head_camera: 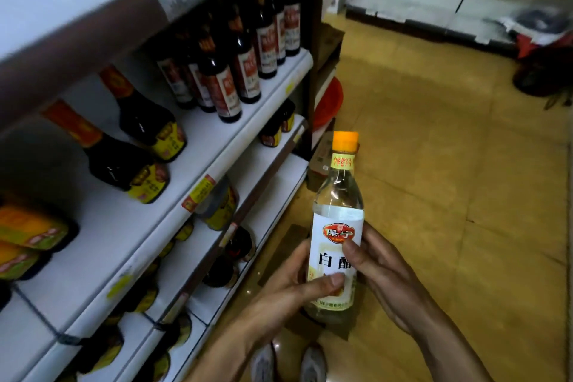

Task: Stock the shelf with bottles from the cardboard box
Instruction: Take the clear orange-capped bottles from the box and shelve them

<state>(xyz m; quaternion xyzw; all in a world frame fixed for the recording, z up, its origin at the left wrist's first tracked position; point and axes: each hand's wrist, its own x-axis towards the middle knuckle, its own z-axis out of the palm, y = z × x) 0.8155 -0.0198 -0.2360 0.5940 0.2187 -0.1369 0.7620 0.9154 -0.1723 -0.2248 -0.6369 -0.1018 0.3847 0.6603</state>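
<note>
Now, bottle (336, 226) upright, btwn both grips

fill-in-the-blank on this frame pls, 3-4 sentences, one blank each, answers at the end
1. The clear bottle is held by ____ hands, the left hand and the right hand.
2. Its cap is ____ in colour.
3. The liquid seen through its upper part is ____, unlike the dark bottles on the shelf.
4. The shelving stands on the person's ____ side.

Missing words: both; orange; clear; left
</note>
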